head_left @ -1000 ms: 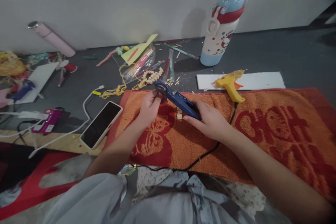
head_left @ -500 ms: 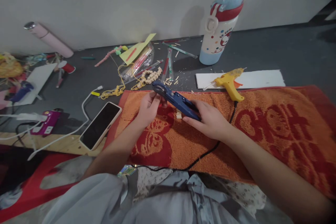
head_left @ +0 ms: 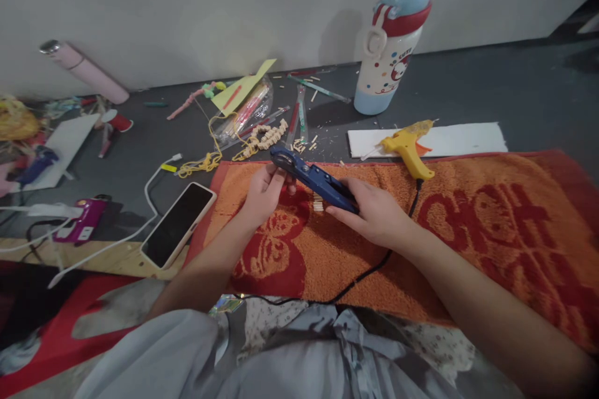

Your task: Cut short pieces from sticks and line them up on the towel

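Observation:
My right hand (head_left: 374, 211) is wrapped around the handles of a blue hand cutter (head_left: 322, 184), which tilts up toward the left over the towel. My left hand (head_left: 266, 194) is closed in a pinch at the cutter's head; anything between those fingers is hidden by the tool. Below the cutter, a short row of small pale wooden sticks (head_left: 318, 206) lies on the orange and red towel (head_left: 355, 262), partly covered by the tool.
A yellow glue gun (head_left: 410, 146) rests across a white board (head_left: 463, 139); its black cord crosses the towel. Behind stands a cartoon water bottle (head_left: 388, 68). Leftward are a phone (head_left: 178, 224), white cable, purple power adapter (head_left: 82, 221), yellow string (head_left: 201, 165) and scattered wooden bits (head_left: 306, 143).
Both hands and the blue hand cutter hold nearly the same pose. The view has shifted very slightly; nothing else visibly moves.

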Action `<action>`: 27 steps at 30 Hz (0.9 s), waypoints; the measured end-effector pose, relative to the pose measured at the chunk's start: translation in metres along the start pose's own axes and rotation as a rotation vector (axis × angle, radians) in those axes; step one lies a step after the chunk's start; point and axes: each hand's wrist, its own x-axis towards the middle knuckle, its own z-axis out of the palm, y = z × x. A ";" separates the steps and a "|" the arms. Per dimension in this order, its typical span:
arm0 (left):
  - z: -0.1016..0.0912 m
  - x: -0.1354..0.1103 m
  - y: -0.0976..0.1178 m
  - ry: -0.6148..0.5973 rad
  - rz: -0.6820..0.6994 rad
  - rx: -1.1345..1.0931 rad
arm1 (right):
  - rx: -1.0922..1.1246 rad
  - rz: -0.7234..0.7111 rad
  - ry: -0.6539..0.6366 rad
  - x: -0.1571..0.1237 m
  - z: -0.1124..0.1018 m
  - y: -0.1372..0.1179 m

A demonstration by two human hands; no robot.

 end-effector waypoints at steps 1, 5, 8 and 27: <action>0.000 0.000 0.000 0.003 -0.001 0.008 | -0.002 0.008 -0.003 0.000 0.000 0.000; 0.001 -0.001 0.001 0.012 0.018 0.034 | -0.034 0.028 -0.005 -0.001 -0.001 -0.001; 0.002 0.000 0.000 0.017 0.011 0.041 | -0.063 0.031 0.009 -0.001 -0.002 -0.001; -0.002 -0.002 -0.003 -0.042 -0.005 -0.038 | -0.114 -0.015 0.012 -0.001 0.000 0.000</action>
